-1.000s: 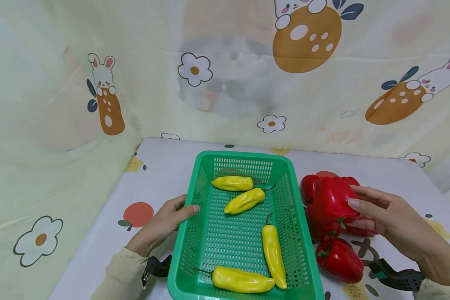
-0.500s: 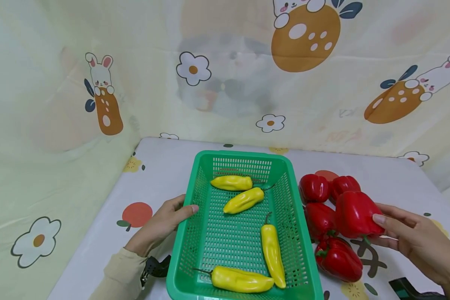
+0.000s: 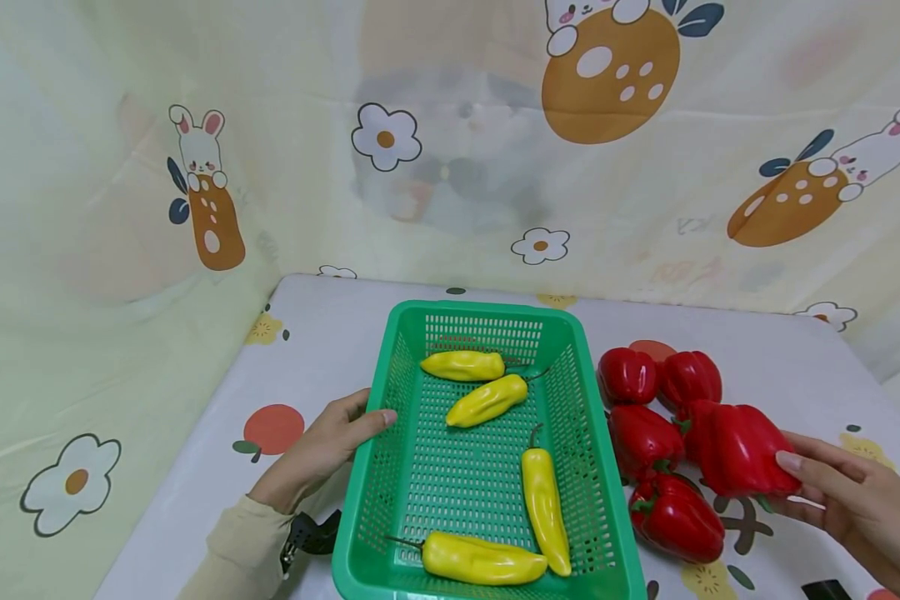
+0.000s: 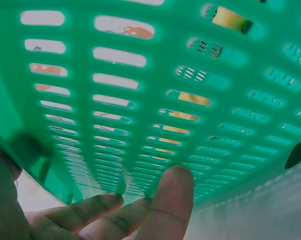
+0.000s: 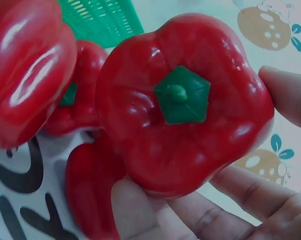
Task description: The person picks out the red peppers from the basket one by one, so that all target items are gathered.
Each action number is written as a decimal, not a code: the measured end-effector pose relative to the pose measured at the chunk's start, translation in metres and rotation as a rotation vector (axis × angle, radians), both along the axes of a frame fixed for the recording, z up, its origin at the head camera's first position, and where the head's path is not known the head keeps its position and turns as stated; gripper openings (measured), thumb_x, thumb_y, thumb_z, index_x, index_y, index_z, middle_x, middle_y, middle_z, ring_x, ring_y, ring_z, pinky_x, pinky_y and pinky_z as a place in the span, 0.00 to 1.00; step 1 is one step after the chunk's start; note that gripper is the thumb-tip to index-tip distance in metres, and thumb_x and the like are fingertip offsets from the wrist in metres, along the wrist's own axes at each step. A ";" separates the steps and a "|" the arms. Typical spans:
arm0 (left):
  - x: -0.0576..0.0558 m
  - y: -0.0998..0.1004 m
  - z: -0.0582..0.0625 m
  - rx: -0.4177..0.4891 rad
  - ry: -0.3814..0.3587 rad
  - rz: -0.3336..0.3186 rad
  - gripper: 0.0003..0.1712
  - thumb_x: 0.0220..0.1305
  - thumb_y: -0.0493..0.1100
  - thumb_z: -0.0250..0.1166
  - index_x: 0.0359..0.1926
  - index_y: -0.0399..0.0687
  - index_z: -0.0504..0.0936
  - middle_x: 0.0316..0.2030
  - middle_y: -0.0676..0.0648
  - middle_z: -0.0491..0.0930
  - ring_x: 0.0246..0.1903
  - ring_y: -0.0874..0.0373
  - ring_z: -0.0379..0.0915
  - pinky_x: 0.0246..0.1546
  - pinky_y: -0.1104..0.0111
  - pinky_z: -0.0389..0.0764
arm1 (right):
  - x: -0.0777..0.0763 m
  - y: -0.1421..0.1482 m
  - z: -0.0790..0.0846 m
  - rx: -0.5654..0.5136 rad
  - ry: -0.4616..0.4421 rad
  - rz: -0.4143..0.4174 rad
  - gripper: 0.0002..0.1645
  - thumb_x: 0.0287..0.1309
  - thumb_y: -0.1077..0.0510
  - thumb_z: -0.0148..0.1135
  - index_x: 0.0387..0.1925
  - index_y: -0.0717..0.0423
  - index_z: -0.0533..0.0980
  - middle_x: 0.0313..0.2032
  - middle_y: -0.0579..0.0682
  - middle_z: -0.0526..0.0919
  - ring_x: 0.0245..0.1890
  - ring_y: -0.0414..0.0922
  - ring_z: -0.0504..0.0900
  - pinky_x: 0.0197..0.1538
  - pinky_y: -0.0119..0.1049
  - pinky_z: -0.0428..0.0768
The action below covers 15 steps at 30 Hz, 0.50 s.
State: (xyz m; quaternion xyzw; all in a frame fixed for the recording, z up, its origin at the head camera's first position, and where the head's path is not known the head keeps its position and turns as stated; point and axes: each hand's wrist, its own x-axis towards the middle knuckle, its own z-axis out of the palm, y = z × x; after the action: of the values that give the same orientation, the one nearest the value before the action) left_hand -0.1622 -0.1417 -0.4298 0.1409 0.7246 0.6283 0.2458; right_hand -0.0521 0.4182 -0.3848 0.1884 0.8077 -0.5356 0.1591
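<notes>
My left hand [image 3: 337, 446] grips the left side of a green plastic basket [image 3: 367, 479], thumb over its rim. In the left wrist view the fingers [image 4: 173, 200] lie against the slotted green wall. Several yellow peppers [image 3: 487, 400] lie spread inside the basket. To the right, my right hand [image 3: 843, 492] holds a red bell pepper [image 3: 750, 454] between thumb and fingers. Its green stem end [image 5: 183, 95] faces the camera in the right wrist view. Beside it, other red bell peppers [image 3: 678, 517] sit in a group along the basket's right side.
A white printed cloth [image 3: 315, 333] covers the table. Behind and to the left hangs a pale curtain [image 3: 292, 100] with rabbit and flower prints. The red peppers stand close to the basket's right wall.
My right hand has drawn the held bell pepper rightward and toward me, uncovering the other red peppers. The left hand and the basket have stayed in place.
</notes>
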 end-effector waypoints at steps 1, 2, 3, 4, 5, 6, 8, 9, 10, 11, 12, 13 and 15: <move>0.000 0.000 0.000 0.001 -0.002 0.001 0.34 0.79 0.50 0.57 0.77 0.37 0.63 0.52 0.30 0.83 0.41 0.44 0.89 0.44 0.55 0.90 | 0.001 0.001 -0.001 -0.008 -0.009 -0.014 0.48 0.81 0.47 0.49 0.78 0.75 0.39 0.47 0.24 0.72 0.40 0.34 0.86 0.49 0.45 0.90; 0.000 0.000 0.000 0.000 -0.001 -0.001 0.34 0.79 0.50 0.57 0.76 0.37 0.63 0.52 0.30 0.83 0.41 0.44 0.89 0.44 0.55 0.90 | 0.002 0.003 -0.002 -0.021 -0.019 -0.029 0.47 0.80 0.48 0.50 0.78 0.75 0.41 0.46 0.23 0.72 0.40 0.34 0.86 0.49 0.45 0.90; 0.000 0.000 0.000 0.001 0.001 -0.003 0.34 0.79 0.49 0.57 0.76 0.36 0.63 0.52 0.30 0.83 0.41 0.44 0.89 0.44 0.55 0.90 | 0.003 0.005 -0.003 -0.032 -0.027 -0.042 0.47 0.80 0.48 0.52 0.78 0.74 0.42 0.46 0.22 0.72 0.40 0.34 0.86 0.49 0.45 0.90; 0.000 0.000 0.000 0.004 0.001 -0.006 0.34 0.79 0.50 0.57 0.76 0.36 0.63 0.52 0.30 0.83 0.41 0.44 0.89 0.44 0.55 0.90 | 0.004 0.006 -0.004 -0.048 -0.032 -0.056 0.46 0.79 0.48 0.53 0.78 0.73 0.45 0.45 0.21 0.72 0.40 0.34 0.86 0.49 0.45 0.90; 0.000 0.000 0.000 0.005 -0.003 -0.007 0.34 0.79 0.50 0.57 0.76 0.37 0.63 0.52 0.30 0.83 0.42 0.44 0.89 0.45 0.56 0.90 | 0.005 0.008 -0.006 -0.060 -0.036 -0.066 0.45 0.79 0.48 0.53 0.78 0.73 0.46 0.45 0.20 0.72 0.40 0.34 0.86 0.49 0.45 0.90; 0.000 0.000 -0.001 0.008 -0.003 -0.010 0.34 0.79 0.50 0.57 0.76 0.37 0.63 0.53 0.30 0.83 0.42 0.43 0.88 0.45 0.56 0.90 | 0.006 0.009 -0.007 -0.068 -0.039 -0.072 0.44 0.79 0.49 0.54 0.78 0.73 0.47 0.45 0.20 0.72 0.40 0.34 0.86 0.49 0.45 0.90; 0.001 0.000 -0.001 0.015 -0.002 -0.017 0.34 0.79 0.50 0.57 0.76 0.36 0.63 0.53 0.30 0.83 0.43 0.43 0.88 0.46 0.56 0.90 | 0.008 0.012 -0.010 -0.082 -0.045 -0.080 0.43 0.79 0.50 0.54 0.77 0.72 0.50 0.44 0.19 0.72 0.40 0.34 0.86 0.48 0.45 0.90; 0.001 0.000 -0.001 0.020 -0.004 -0.020 0.34 0.79 0.50 0.57 0.76 0.36 0.63 0.54 0.30 0.82 0.43 0.43 0.88 0.46 0.57 0.90 | 0.009 0.013 -0.011 -0.082 -0.049 -0.082 0.43 0.79 0.49 0.54 0.77 0.73 0.49 0.44 0.20 0.73 0.40 0.34 0.86 0.48 0.45 0.90; 0.001 0.000 -0.001 0.023 -0.006 -0.022 0.34 0.80 0.50 0.57 0.76 0.36 0.63 0.54 0.30 0.82 0.44 0.43 0.88 0.47 0.57 0.90 | 0.010 0.014 -0.012 -0.081 -0.052 -0.081 0.43 0.79 0.50 0.54 0.76 0.74 0.48 0.44 0.20 0.73 0.40 0.35 0.86 0.48 0.45 0.90; 0.001 0.000 -0.001 0.026 -0.006 -0.023 0.34 0.80 0.50 0.57 0.76 0.36 0.63 0.54 0.30 0.82 0.44 0.42 0.88 0.47 0.57 0.90 | 0.011 0.014 -0.013 -0.073 -0.058 -0.074 0.44 0.79 0.50 0.54 0.76 0.75 0.47 0.44 0.22 0.74 0.40 0.35 0.86 0.49 0.45 0.90; 0.001 0.000 -0.001 0.027 -0.006 -0.023 0.34 0.79 0.50 0.57 0.76 0.36 0.63 0.54 0.30 0.82 0.44 0.42 0.88 0.47 0.57 0.90 | 0.011 0.015 -0.014 -0.068 -0.067 -0.071 0.45 0.79 0.50 0.54 0.76 0.76 0.45 0.44 0.23 0.74 0.40 0.35 0.86 0.49 0.46 0.90; 0.001 0.000 -0.001 0.028 -0.005 -0.024 0.34 0.80 0.50 0.57 0.76 0.36 0.63 0.55 0.30 0.82 0.44 0.42 0.88 0.47 0.57 0.90 | 0.012 0.016 -0.015 -0.064 -0.077 -0.068 0.46 0.79 0.50 0.54 0.76 0.76 0.44 0.44 0.24 0.74 0.41 0.36 0.86 0.49 0.46 0.90; 0.000 0.000 -0.001 0.029 -0.003 -0.025 0.34 0.80 0.50 0.57 0.76 0.36 0.63 0.55 0.30 0.82 0.44 0.42 0.88 0.47 0.57 0.90 | 0.013 0.017 -0.016 -0.054 -0.099 -0.063 0.49 0.79 0.49 0.53 0.76 0.77 0.39 0.46 0.27 0.75 0.41 0.37 0.86 0.50 0.47 0.90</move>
State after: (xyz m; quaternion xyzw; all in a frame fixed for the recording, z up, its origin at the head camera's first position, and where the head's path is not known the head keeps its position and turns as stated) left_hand -0.1617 -0.1421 -0.4311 0.1524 0.7131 0.6359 0.2527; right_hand -0.0392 0.4348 -0.4012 0.2358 0.7778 -0.5518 0.1869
